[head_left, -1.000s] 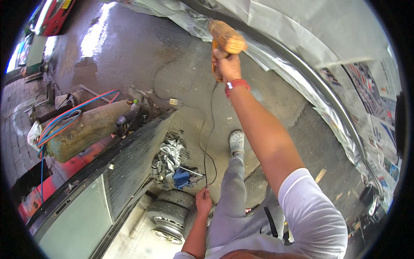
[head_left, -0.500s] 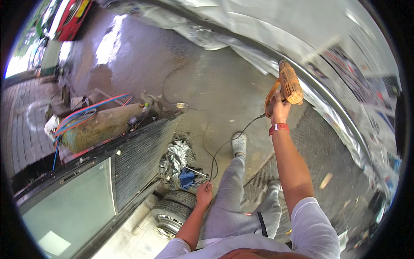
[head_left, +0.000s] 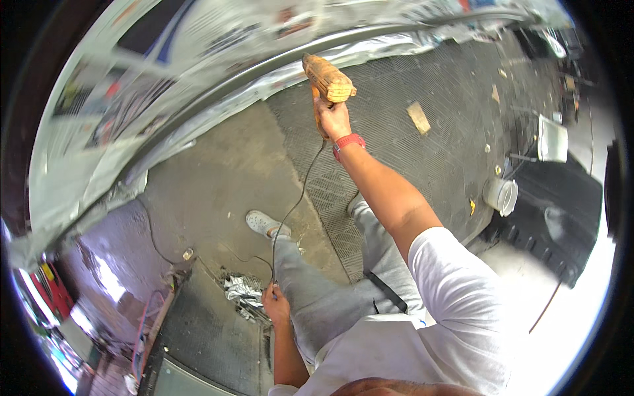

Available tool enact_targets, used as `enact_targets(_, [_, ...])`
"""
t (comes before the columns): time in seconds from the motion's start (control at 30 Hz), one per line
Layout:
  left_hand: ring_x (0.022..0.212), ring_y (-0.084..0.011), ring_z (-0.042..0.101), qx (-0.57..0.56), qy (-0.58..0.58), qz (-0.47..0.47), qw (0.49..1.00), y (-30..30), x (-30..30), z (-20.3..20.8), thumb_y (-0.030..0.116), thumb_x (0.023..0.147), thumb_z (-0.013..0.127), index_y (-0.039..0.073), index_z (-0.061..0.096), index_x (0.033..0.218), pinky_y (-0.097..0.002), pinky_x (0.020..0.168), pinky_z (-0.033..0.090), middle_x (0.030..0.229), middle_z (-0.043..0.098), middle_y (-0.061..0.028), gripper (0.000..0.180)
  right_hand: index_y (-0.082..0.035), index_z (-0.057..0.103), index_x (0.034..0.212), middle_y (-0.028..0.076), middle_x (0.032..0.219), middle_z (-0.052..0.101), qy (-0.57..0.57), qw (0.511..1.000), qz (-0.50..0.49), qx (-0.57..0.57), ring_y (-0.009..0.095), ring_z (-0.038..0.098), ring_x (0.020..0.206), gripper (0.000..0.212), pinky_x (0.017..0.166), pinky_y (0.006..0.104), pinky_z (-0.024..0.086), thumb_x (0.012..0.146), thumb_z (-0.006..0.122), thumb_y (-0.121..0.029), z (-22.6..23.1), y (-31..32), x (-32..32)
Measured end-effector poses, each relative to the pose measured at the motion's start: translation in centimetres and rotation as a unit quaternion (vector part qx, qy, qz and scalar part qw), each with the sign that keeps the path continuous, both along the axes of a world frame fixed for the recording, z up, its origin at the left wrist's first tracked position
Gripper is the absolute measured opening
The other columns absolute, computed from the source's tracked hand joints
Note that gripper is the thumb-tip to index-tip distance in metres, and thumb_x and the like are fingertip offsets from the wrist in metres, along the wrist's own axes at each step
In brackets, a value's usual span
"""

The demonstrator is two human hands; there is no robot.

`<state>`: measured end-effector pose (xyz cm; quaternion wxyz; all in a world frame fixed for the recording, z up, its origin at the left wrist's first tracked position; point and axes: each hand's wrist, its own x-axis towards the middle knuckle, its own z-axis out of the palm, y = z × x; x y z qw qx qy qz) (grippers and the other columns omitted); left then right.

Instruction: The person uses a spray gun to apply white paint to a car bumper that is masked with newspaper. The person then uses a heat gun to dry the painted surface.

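My right hand (head_left: 335,119) is closed around the handle of an orange, paint-stained heat gun (head_left: 329,80), held out at arm's length. Its nozzle end points at a long, curved grey strip (head_left: 264,65) bordered by printed masking paper (head_left: 218,49); I cannot tell whether it touches. A dark power cord (head_left: 303,191) hangs from the handle's lower end and runs down to my left hand (head_left: 275,305). The fingers of that hand are pinched on the cord, low beside my left leg.
Crumpled silver foil (head_left: 243,290) lies on the floor past my left hand, near a dark cabinet-like panel (head_left: 205,323). A ribbed mat (head_left: 389,158) covers the floor under the heat gun. Rightward are a cardboard scrap (head_left: 418,118), a white bucket (head_left: 500,195) and a large black panel (head_left: 551,211).
My view has swung to the right along the papered surface. The heat gun has moved along the grey strip with my right hand, now above the ribbed mat. My left hand still holds the cord.
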<state>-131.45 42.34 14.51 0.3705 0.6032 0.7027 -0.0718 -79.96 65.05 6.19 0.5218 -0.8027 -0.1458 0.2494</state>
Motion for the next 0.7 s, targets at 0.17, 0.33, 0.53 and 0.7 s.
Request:
enact_targets(0.17, [0.107,-0.0449,0.059,-0.007,0.026,-0.065,0.998,-0.8,11.3,2.6,0.025,0.106,0.057,0.003,0.072,0.128,-0.0531,0.098,0.046,0.107,0.067,-0.0247,0.034,0.001,0.058,0.14,0.019,0.129,0.072,0.013,0.998,-0.055,0.004,0.032,0.067,0.121,0.056,0.103,0.0402,0.051,0.096,0.075,-0.028,1.1,-8.0,14.0])
enact_targets(0.33, [0.111,-0.0463,0.058,0.059,0.021,-0.126,0.99,-1.7,21.1,3.7,0.026,0.107,0.056,0.003,0.071,0.13,-0.054,0.1,0.045,0.113,0.066,-0.0264,0.036,0.0,0.059,0.14,0.024,0.129,0.072,0.006,0.998,-0.059,0.035,0.041,0.067,0.124,0.059,0.104,0.0447,0.051,0.094,0.075,-0.033,3.0,-15.6,28.1])
enact_targets(0.53, [0.117,-0.0456,0.059,0.062,0.026,-0.15,0.986,-1.7,32.4,6.7,0.029,0.107,0.057,0.002,0.071,0.131,-0.0526,0.105,0.045,0.118,0.067,-0.0259,0.038,0.0,0.059,0.138,0.026,0.129,0.071,-0.055,0.99,-0.13,0.0,0.043,0.067,0.123,0.057,0.103,0.0455,0.051,0.094,0.076,-0.032,9.4,-23.4,41.5])
enact_targets(0.7, [0.127,-0.0441,0.058,0.032,0.019,-0.194,0.98,-2.9,40.4,10.3,0.032,0.108,0.056,0.003,0.071,0.133,-0.0489,0.11,0.044,0.129,0.068,-0.0265,0.041,0.001,0.059,0.134,0.025,0.13,0.068,-0.184,0.969,-0.152,0.059,0.044,0.066,0.122,0.048,0.101,0.0454,0.052,0.096,0.072,-0.026,16.0,-26.1,45.9])
